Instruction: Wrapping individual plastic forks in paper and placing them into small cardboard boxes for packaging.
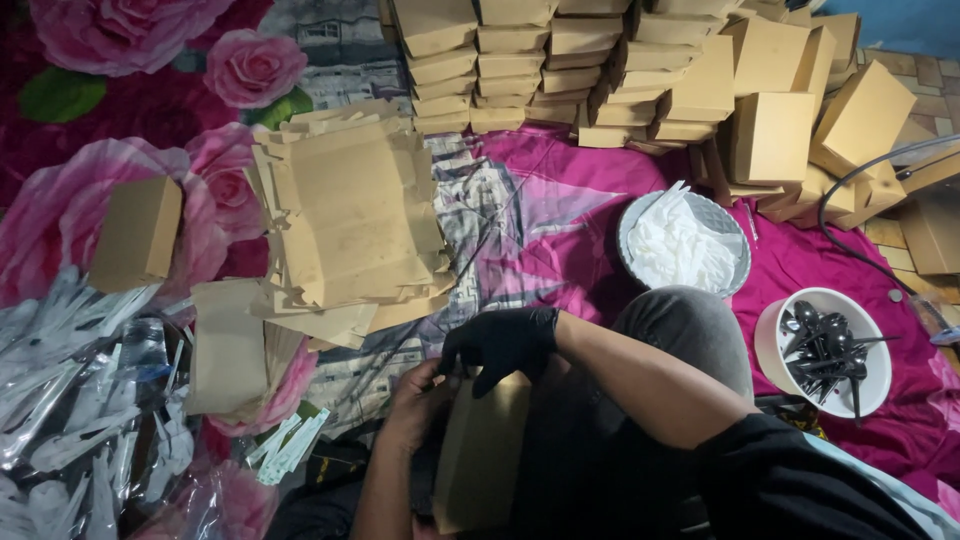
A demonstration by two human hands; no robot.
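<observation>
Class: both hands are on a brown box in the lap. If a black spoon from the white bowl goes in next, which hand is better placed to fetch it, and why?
Probably the right hand: the bowl of spoons lies on the person's right. The left hand holds the box from the far side and would have to cross over.

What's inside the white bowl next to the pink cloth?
Black plastic spoons are piled in the white bowl. The spoons hide the bowl's bottom, so anything beneath them cannot be seen.

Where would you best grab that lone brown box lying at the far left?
Probably across its two long side edges, coming from above. The box lies flat on the flowered cloth with its broad face up and both long sides free; its near end borders the plastic packets.
</observation>
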